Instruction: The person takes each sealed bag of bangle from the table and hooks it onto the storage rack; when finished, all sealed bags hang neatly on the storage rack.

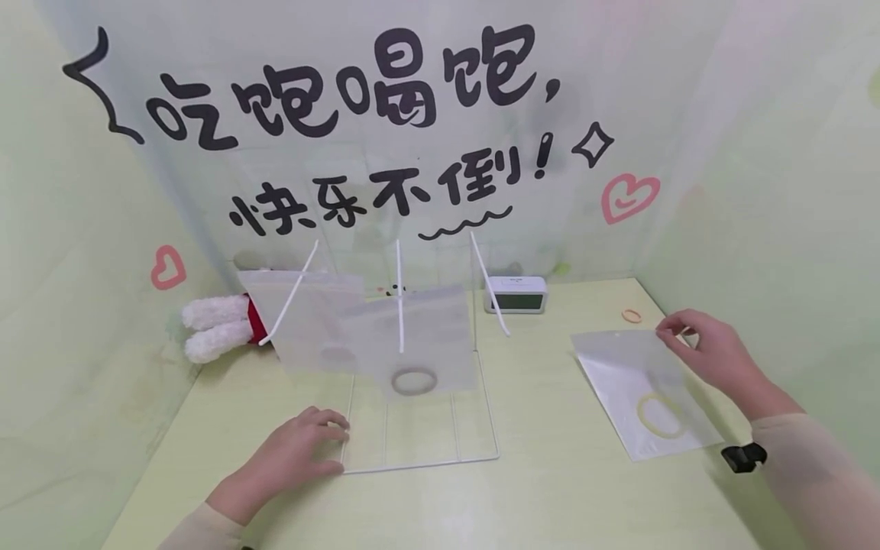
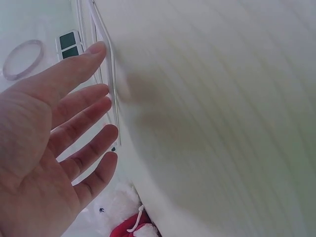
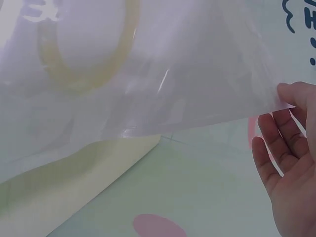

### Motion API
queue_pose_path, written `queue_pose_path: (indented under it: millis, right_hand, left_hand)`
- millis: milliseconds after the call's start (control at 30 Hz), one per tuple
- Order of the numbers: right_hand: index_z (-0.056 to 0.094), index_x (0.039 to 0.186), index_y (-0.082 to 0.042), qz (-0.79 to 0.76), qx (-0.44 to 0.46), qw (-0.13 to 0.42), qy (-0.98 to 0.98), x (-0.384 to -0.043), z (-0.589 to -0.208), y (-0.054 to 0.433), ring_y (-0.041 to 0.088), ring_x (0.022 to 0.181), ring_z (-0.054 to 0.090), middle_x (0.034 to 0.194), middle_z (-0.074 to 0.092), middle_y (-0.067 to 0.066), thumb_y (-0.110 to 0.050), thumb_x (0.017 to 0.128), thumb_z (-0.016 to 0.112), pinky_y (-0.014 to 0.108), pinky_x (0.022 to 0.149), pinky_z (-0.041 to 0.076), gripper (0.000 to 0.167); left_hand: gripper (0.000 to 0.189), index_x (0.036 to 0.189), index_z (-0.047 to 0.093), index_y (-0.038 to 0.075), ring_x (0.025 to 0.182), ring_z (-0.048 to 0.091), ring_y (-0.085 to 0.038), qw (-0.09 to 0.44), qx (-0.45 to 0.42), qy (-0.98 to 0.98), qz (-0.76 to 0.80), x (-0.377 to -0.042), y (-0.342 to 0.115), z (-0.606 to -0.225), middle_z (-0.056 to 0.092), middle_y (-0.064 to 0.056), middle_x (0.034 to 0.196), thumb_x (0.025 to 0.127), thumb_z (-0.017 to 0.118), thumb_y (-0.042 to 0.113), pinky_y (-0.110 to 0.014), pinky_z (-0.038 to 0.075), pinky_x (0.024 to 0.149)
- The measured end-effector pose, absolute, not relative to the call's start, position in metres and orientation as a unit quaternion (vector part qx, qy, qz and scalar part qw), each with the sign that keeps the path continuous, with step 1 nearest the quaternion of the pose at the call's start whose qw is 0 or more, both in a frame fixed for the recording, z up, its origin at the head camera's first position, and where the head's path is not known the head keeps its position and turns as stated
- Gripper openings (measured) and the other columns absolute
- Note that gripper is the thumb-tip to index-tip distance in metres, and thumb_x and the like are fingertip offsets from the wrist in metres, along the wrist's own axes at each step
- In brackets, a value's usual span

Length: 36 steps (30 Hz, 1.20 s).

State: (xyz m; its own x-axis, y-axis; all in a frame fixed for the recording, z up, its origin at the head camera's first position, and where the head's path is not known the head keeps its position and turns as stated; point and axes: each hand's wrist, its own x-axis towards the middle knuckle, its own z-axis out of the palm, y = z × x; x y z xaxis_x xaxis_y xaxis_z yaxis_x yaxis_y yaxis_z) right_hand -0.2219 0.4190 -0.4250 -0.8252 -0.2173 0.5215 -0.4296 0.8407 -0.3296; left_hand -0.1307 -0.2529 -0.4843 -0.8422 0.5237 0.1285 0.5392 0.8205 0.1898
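Observation:
My right hand (image 1: 715,351) pinches the upper right corner of a translucent plastic bag (image 1: 619,374) between thumb and fingers. A yellow ring (image 1: 661,416), like a bangle, lies inside that bag; both also show large in the right wrist view. At the left front corner of a white wire rack (image 1: 419,466), my left hand (image 1: 296,451) rests its fingertips on the base. In the left wrist view its fingers (image 2: 84,106) are spread and nearly straight along the wire. Two similar bags hang at the rack's prongs, and the front bag (image 1: 419,328) holds a greyish ring (image 1: 414,380).
Behind the rack, to the right, stands a white digital clock (image 1: 516,296). A small orange ring (image 1: 631,315) lies near the table's far right corner. At the left back is a white plush toy (image 1: 216,325) with red cloth. Three rack prongs (image 1: 401,305) jut forward.

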Motion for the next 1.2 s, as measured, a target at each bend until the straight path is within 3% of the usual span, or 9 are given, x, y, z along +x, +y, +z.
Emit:
queue_pose_path:
  millis: [133,367,567,867,1033,1200]
  right_hand:
    - [0.072,0.1,-0.013,0.234,0.181,0.255,-0.921,-0.215,-0.417,0.412,-0.02,0.089,0.048,0.091,0.072,0.001,-0.003,0.089,0.077,0.01,0.077,0.043,0.016]
    - [0.073,0.098,-0.01,0.25,0.18,0.296,-0.904,-0.201,-0.398,0.392,-0.017,0.084,0.048,0.087,0.068,0.001,0.004,0.084,0.079,0.013,0.065,0.037,0.021]
    - [0.072,0.096,-0.006,0.249,0.228,0.33,-0.881,-0.194,-0.379,0.376,-0.011,0.085,0.05,0.085,0.064,-0.005,0.013,0.078,0.079,0.014,0.072,0.037,0.027]
    - [0.072,0.094,-0.005,0.269,0.301,0.335,-0.851,-0.184,-0.356,0.353,-0.006,0.085,0.053,0.085,0.066,-0.005,0.016,0.073,0.078,0.008,0.08,0.037,0.03]
    - [0.071,0.094,-0.004,0.27,0.319,0.325,-0.848,-0.177,-0.342,0.339,-0.008,0.086,0.053,0.085,0.066,-0.005,0.015,0.073,0.077,0.009,0.078,0.037,0.028]
    - [0.071,0.094,-0.005,0.281,0.34,0.322,-0.837,-0.172,-0.332,0.323,-0.008,0.095,0.059,0.088,0.07,-0.003,0.008,0.079,0.076,0.01,0.088,0.04,0.02]
  left_hand:
    - [0.037,0.107,0.08,0.018,0.109,0.063,-0.019,0.032,-0.278,-0.954,-0.11,-0.131,-0.253,-0.486,0.069,0.007,0.121,0.074,0.091,0.033,-0.04,0.059,0.087]
    - [0.036,0.105,0.08,0.019,0.108,0.063,-0.019,0.028,-0.278,-0.953,-0.114,-0.13,-0.253,-0.486,0.069,0.008,0.12,0.074,0.091,0.033,-0.04,0.059,0.085]
    - [0.037,0.106,0.08,0.019,0.108,0.063,-0.019,0.029,-0.281,-0.953,-0.114,-0.131,-0.253,-0.485,0.069,0.008,0.121,0.074,0.091,0.033,-0.041,0.059,0.086]
    - [0.037,0.106,0.08,0.02,0.109,0.063,-0.019,0.021,-0.275,-0.955,-0.111,-0.131,-0.252,-0.483,0.069,0.009,0.121,0.074,0.092,0.033,-0.041,0.059,0.086]
    - [0.037,0.106,0.08,0.02,0.109,0.063,-0.019,0.018,-0.272,-0.956,-0.111,-0.131,-0.251,-0.481,0.069,0.008,0.121,0.074,0.092,0.034,-0.041,0.059,0.086]
    - [0.037,0.106,0.08,0.02,0.11,0.062,-0.019,0.015,-0.269,-0.956,-0.111,-0.131,-0.25,-0.48,0.069,0.009,0.121,0.074,0.092,0.034,-0.042,0.059,0.087]
